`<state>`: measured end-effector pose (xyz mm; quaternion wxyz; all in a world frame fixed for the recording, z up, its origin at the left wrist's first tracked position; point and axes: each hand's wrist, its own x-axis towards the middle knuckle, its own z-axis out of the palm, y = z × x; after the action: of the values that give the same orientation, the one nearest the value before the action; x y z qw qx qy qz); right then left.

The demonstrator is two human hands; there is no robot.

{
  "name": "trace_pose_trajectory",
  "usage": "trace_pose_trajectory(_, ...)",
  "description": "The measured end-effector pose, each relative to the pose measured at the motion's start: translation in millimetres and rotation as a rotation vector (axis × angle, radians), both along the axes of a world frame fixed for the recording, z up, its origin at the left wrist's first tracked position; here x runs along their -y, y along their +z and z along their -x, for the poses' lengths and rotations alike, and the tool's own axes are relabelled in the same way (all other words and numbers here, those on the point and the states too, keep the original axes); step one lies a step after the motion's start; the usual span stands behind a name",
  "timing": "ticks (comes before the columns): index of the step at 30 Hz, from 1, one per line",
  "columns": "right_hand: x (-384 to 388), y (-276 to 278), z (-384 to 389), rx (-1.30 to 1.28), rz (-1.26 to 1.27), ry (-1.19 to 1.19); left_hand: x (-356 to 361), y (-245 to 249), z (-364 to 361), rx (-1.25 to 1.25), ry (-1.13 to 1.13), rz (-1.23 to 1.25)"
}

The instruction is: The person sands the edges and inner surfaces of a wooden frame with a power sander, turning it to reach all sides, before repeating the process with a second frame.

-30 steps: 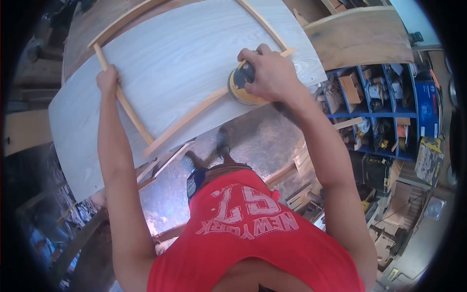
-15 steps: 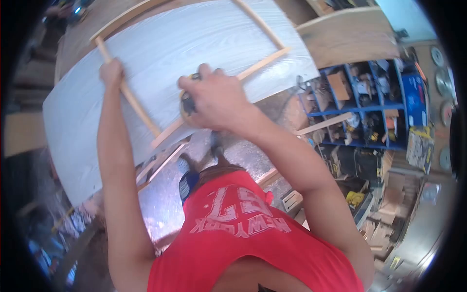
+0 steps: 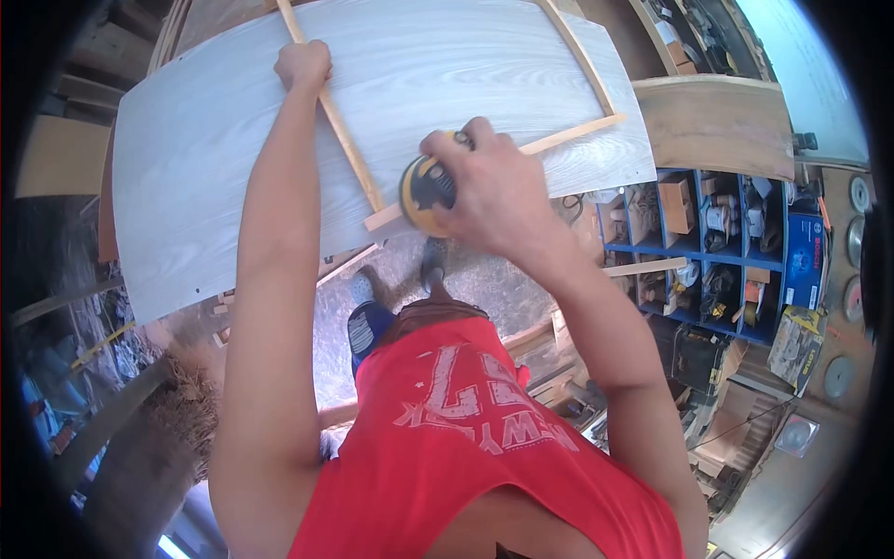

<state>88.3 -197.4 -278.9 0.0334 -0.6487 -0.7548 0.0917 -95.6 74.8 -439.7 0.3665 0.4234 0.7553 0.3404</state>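
Note:
My right hand is wrapped over the top of a yellow and black orbital sander. The sander sits over the near strip of a light wooden frame, close to its left corner. Farther up, my left hand is closed round the left strip of that frame. Beneath the frame lies a large pale wood-grain panel. The frame's right strip runs away from me, and its far side is out of view.
A blue compartment shelf full of tools and parts stands at right, with saw discs on the wall beyond. A brown curved board lies beside the panel. Wood shavings are heaped at lower left.
The whole scene has shifted right and partly upward in view. The sander stays near the frame's left corner under my right hand, and my left hand keeps hold of the left strip.

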Motion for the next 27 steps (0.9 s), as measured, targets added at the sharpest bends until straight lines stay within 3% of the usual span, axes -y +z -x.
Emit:
trace_pose_trajectory(7,6.4,6.7,50.2,0.035,0.076,0.069,-2.3,-6.1,1.7,0.026,-0.001,-0.004)
trace_pose_trajectory(10,5.7,1.7,42.9,0.002,0.011,0.1,0.9,-4.1,2.5,0.061,-0.011,-0.003)
trace_pose_trajectory(16,-5.1,4.0,-4.5,0.063,0.044,-0.087,-5.1,-12.4,2.3,0.047,-0.016,-0.008)
trace_pose_trajectory(27,25.7,-5.0,64.4,-0.023,-0.02,0.088,-9.4,-10.8,-2.6,-0.024,0.002,-0.012)
